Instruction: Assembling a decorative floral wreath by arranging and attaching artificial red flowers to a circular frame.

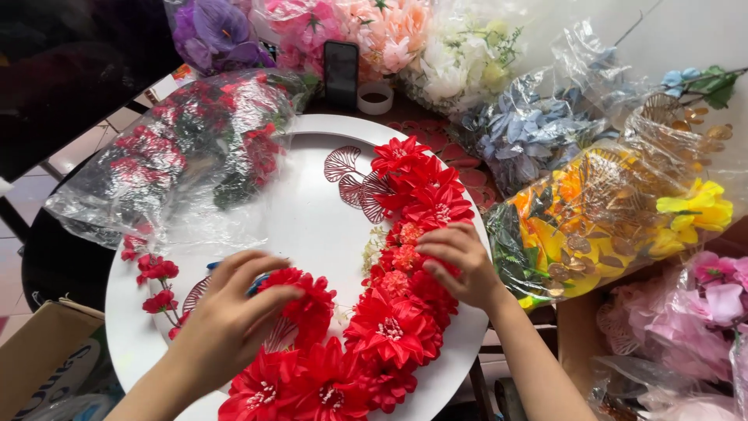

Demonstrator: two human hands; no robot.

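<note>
Head view: a round white board [312,226] lies on the bench, bearing a curved band of red artificial flowers [397,312] along its right and near edges. The left hand [226,323] has its fingers closed on a red flower [308,300] at the band's near-left end, with a blue object partly hidden beneath it. The right hand [460,265] presses curled fingers onto the band's middle, gripping nothing visible. Judged step: seating a bloom. It calls for steady downward pressure. Bagged flowers [592,218] surround the board.

Red flowers [393,327] on a white round board [312,226]; dark red veined leaf cutouts [354,181].
</note>
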